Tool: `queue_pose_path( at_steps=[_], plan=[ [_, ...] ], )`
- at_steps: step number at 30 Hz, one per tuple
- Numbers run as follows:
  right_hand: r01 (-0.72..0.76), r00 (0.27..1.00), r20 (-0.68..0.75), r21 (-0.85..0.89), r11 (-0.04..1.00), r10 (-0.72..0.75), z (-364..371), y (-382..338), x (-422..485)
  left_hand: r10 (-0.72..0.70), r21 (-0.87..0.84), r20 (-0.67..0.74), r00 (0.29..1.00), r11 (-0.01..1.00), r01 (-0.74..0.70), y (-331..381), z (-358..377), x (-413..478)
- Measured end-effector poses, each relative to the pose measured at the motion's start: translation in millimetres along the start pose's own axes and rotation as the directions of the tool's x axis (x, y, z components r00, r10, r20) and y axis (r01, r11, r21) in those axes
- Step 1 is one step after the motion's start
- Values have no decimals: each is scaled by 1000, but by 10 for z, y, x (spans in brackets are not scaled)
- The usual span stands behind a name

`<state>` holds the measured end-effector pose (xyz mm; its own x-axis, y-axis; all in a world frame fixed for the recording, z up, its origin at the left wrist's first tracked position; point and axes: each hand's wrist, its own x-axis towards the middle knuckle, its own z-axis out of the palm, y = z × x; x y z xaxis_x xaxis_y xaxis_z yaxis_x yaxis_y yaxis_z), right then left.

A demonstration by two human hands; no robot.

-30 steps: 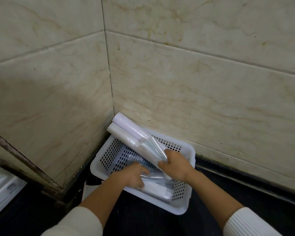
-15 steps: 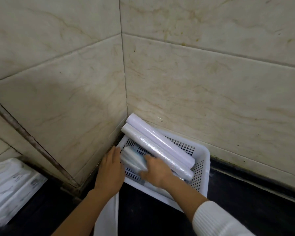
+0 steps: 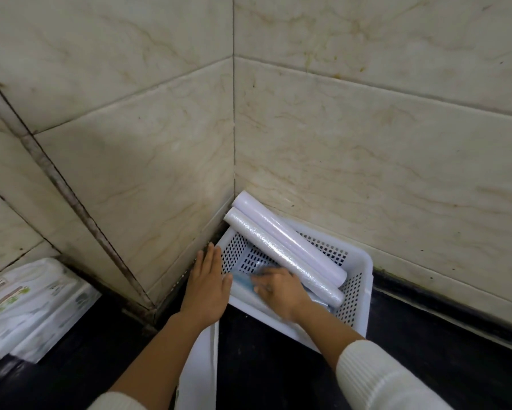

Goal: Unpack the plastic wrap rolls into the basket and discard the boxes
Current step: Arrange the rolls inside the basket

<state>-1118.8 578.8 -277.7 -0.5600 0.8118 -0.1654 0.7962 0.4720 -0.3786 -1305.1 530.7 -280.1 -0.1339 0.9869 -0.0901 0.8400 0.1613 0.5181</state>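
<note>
Right hand (image 3: 278, 287) deeper, dark counter (image 3: 278, 365), tiled corner (image 3: 233, 143)

basket (image 3: 364, 270): white, perforated, upright | back roll (image 3: 291, 239), front roll (image 3: 284, 257): white, side by side, slanted across basket, far ends overhanging its far-left corner | wrapper (image 3: 243, 281): bluish, blurred, inside basket's near-left

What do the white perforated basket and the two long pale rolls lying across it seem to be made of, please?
White perforated basket: likely moulded plastic, smooth and matt, with regular holes. Two long pale rolls: apparently clear film wound tight, glossy, with crinkled highlights.
</note>
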Motion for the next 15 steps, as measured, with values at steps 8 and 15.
queue_pose_path(
  at_steps=[8,15],
  plan=[
    [-14,973,-207,380,925,99,-277,-77,-661,-200,-347,-361,911,935,68,293,187,-907],
    [-97,898,-363,386,917,247,-184,-13,-1983,-379,-12,-73,923,925,379,198,401,-1782]
  ],
)
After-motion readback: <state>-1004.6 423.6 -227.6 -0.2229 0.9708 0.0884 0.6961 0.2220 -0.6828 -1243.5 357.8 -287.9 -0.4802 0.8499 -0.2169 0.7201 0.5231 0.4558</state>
